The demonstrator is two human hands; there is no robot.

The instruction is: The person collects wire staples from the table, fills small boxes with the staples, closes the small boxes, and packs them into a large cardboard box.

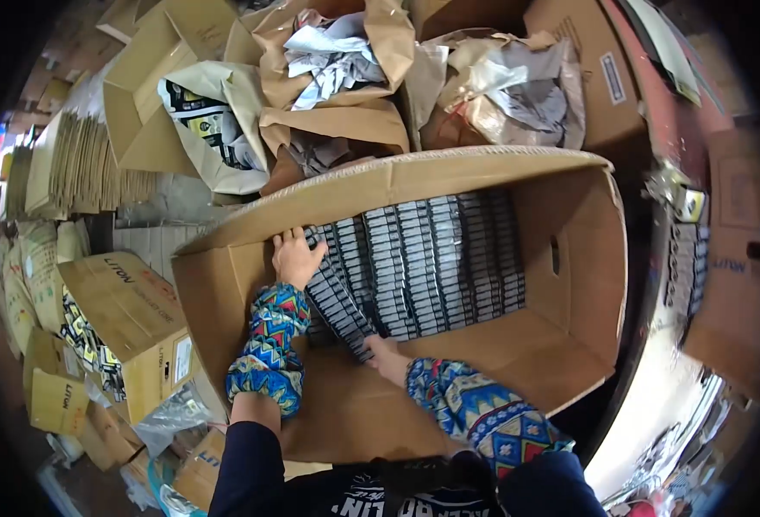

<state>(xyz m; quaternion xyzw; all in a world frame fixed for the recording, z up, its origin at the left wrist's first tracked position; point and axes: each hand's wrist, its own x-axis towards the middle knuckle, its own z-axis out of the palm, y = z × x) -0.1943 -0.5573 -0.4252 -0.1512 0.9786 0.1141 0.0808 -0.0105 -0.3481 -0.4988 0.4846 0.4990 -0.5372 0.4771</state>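
Note:
Both of my hands reach into a large open cardboard box (500,370). A long row of small dark packs (338,297) lies slantwise between them. My left hand (295,257) grips its upper end, near the box's back left. The lower end is held by my right hand (386,358), with its fingers closed round it. Beside this row, several more rows of the same dark packs (423,267) stand side by side against the back wall of the box. Its front part shows bare cardboard.
Behind the box are paper-lined cartons with crumpled paper (332,56) and plastic (518,90). Flattened cartons (91,168) stand at the left, above a carton marked LITON (121,297). A bench (651,379) with another row of packs (688,258) runs along the right.

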